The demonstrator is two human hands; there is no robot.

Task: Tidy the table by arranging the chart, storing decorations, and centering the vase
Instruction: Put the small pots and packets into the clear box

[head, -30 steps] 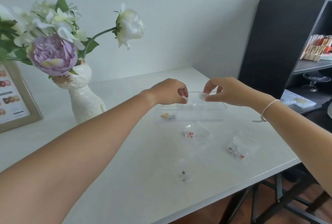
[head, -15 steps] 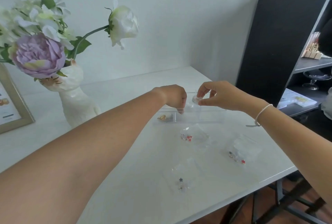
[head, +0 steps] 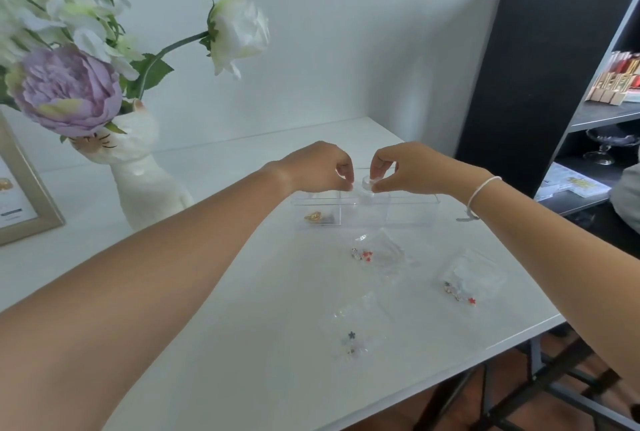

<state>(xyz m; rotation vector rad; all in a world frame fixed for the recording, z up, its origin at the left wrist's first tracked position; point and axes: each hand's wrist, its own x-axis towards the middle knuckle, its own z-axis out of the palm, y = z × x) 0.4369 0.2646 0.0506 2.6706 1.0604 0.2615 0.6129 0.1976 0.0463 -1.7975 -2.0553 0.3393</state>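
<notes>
Pinching one small clear bag (head: 367,184) (both hands' fingers (head: 375,171)), three bags (head: 379,250) lying loose.

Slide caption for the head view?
Both hands hold a small clear round container over a clear compartmented box.

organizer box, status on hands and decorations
Both hands over clear organizer box; right hand pinching small clear jar, left hand beside it. Three decoration bags on table. Nothing in the way.

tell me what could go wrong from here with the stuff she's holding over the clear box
The right hand pinches a small clear piece above the clear box; it may slip and vanish against white table. The bag near the edge might get swept off by the forearm.
</notes>
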